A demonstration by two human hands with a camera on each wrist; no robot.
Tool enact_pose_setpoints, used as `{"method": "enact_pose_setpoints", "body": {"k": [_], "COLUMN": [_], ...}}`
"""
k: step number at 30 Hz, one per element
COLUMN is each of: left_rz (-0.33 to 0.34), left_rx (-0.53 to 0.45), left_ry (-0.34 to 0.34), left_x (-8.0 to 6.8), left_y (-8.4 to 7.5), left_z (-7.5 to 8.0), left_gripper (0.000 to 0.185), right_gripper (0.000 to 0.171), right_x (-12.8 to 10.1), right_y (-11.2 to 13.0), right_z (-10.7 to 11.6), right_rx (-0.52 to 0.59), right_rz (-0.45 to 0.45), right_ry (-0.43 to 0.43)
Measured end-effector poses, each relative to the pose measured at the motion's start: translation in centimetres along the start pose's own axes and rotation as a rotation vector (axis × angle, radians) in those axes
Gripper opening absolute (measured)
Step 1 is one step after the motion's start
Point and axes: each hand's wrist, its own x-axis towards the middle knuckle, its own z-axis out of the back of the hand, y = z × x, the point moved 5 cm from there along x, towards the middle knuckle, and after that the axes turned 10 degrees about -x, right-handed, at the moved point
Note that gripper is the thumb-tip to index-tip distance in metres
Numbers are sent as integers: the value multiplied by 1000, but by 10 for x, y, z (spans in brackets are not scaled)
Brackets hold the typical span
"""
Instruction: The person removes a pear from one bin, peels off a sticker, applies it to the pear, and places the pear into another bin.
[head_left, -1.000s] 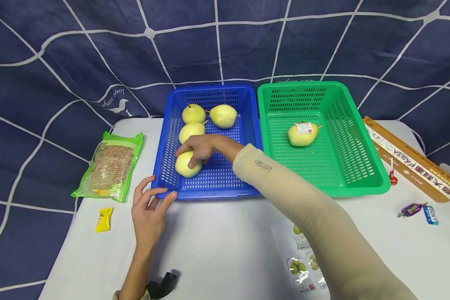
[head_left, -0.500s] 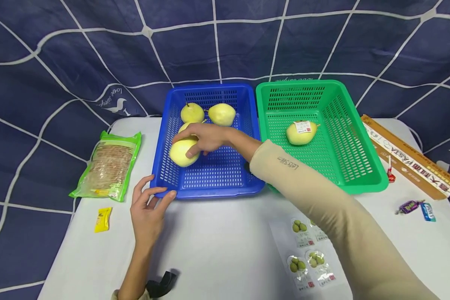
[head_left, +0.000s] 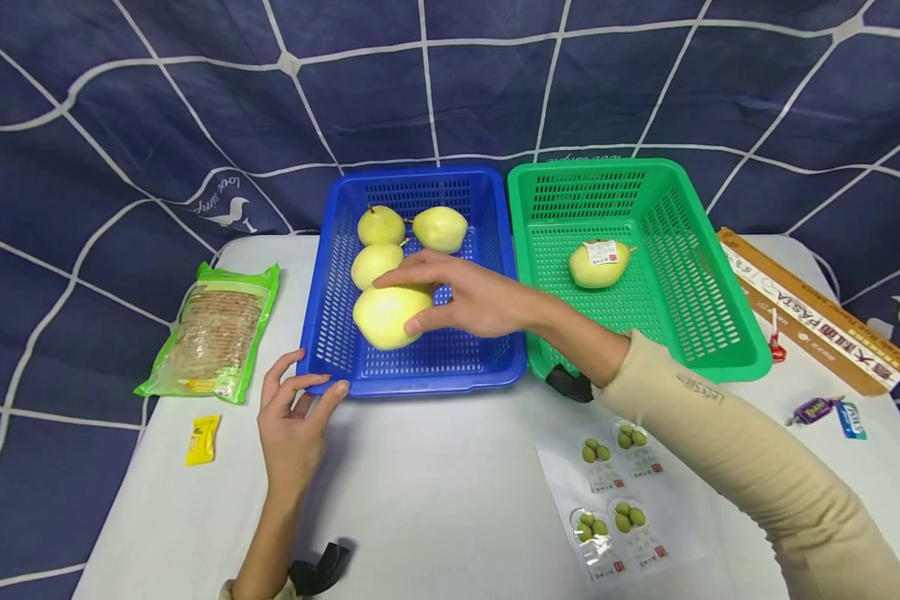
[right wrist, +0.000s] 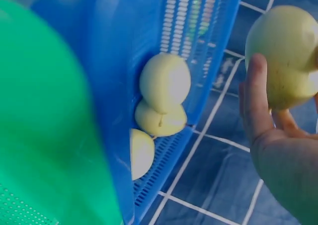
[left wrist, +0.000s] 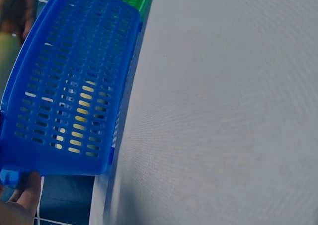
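Right hand [head_left: 480,302] has a pear [head_left: 387,316] pinched between thumb and fingertips [right wrist: 258,98], fingers curled round its side, palm not on it. The pear is lifted clear of the blue basket [head_left: 322,333] floor, over the near-left part. Three more pears [head_left: 408,233] sit beyond the fingertips, toward the basket's far wall; the closest is just behind the held one, nearly touching in the head view.

Left hand [head_left: 294,425] is at the near-left corner of the blue basket: thumb and forefinger loosely round the rim, other fingers relaxed on the table [head_left: 435,483]. Light steadying hold, not a clamp.

Green basket [head_left: 720,333] is just right of the blue one, walls side by side, with one labelled pear [head_left: 598,262] inside, well off from the fingers.

Judgement on the lift:
- Grip is fingertip-only on a smooth round fruit, so it could roll out. Wrapping the fingers further under would be safer.
- Raise it straight up above the rim before going sideways, or it may clip the wall.
- Left hand should hold the corner down so the light basket doesn't skid.
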Motion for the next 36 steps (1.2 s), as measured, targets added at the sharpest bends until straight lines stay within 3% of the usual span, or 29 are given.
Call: {"method": "enact_pose_setpoints", "body": {"k": [6, 12, 19, 27, 31, 36], "left_rz": [0, -5, -13, -18, 20, 67], "left_rx": [-3, -18, -17, -34, -57, -52], "left_ry": [9, 5, 3, -7, 0, 12], "left_x": [-1, -1, -1, -2, -4, -7], "left_y": [2, 5, 3, 6, 7, 1], "left_z": [-1, -1, -2, 1, 2, 2], "left_gripper": [16, 17, 17, 19, 22, 26], "right_gripper": [49, 51, 50, 49, 49, 50], "right_x": [-56, -104, -146, -163, -166, -167], "right_y": [6, 3, -11, -30, -36, -37], "right_z": [-6, -29, -66, -101, -111, -115], "right_rx": [125, 238, 257, 233, 181, 144], "right_rz": [-60, -134, -75, -188, -258, -273], "right_ry": [-113, -83, -89, -83, -76, -106]}}
